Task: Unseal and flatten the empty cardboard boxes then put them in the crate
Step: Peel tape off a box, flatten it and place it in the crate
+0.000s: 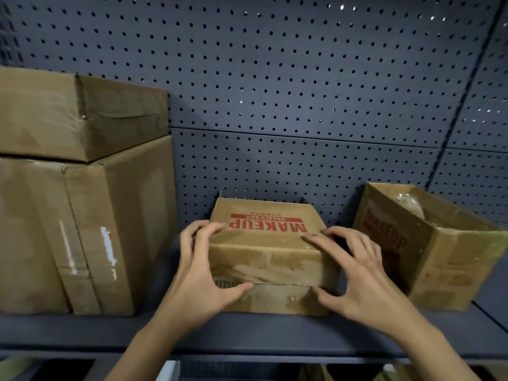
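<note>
Hands, left hand (202,273) and right hand (357,276), grip the MAKEUP box (265,254) at lower centre; pulling carelessly could knock the open box (428,248) at right.

The light is dim and cool; the large box (68,229) at left looks blurred, small glints shine through the pegboard (302,78) holes, straight lines bend near edges

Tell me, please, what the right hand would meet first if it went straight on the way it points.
The middle MAKEUP box: the right hand points forward and leftward at it, and its fingertips seem to touch the box's top.
</note>
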Tool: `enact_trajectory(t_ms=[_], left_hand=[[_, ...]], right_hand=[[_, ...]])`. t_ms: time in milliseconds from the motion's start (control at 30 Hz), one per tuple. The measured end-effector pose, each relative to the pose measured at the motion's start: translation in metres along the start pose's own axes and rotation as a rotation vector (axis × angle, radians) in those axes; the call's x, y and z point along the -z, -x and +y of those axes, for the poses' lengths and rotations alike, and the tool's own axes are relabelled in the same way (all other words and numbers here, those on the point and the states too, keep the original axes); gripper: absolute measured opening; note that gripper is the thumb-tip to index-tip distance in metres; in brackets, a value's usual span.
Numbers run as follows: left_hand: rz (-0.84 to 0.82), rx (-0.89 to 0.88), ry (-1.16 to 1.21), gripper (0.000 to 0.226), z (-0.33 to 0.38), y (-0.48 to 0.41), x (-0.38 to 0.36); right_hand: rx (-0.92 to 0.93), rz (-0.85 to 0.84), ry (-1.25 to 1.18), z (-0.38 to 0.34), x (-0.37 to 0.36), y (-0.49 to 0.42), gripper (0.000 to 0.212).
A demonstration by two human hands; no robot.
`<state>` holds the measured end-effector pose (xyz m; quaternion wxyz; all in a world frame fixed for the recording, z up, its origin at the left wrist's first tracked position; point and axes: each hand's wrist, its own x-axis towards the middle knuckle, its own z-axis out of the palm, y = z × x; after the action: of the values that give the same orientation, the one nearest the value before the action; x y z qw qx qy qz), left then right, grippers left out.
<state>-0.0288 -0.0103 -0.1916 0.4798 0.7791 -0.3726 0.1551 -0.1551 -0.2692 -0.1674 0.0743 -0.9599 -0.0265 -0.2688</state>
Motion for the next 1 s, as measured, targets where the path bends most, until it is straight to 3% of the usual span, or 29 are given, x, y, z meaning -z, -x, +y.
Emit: enact_trajectory(t_ms=[167,367,467,633,767,867,1000], left_hand=[[0.047,-0.063,-0.015,0.11,-0.001,0.001,0.001],[0.094,-0.051,0.242,0.118,0.007,0.003,0.006],[0.099,-0.044,0.315,0.123,0.008,0.004,0.008],[0.141,0.087,0.307,0.117,0.014,0.007,0.003],[0.2,0.139,0.176,0.108,0.021,0.001,-0.011],[0.179,0.157,0.175,0.111,0.019,0.0,-0.013],[0.094,0.169,0.206,0.122,0.021,0.004,-0.005]], right_hand=[[0.091,0.094,0.013,0.005,0.003,0.001,0.078],[0.104,0.107,-0.128,0.01,0.006,0.004,0.076],[0.091,0.157,-0.218,0.012,0.003,0.004,0.061],[-0.162,0.376,-0.439,-0.008,-0.004,-0.002,0.047],[-0.338,0.415,-0.449,-0.036,-0.016,-0.01,0.036],[-0.443,0.409,-0.528,-0.053,-0.019,-0.012,0.055],[-0.516,0.315,-0.626,-0.067,-0.02,-0.013,0.108]])
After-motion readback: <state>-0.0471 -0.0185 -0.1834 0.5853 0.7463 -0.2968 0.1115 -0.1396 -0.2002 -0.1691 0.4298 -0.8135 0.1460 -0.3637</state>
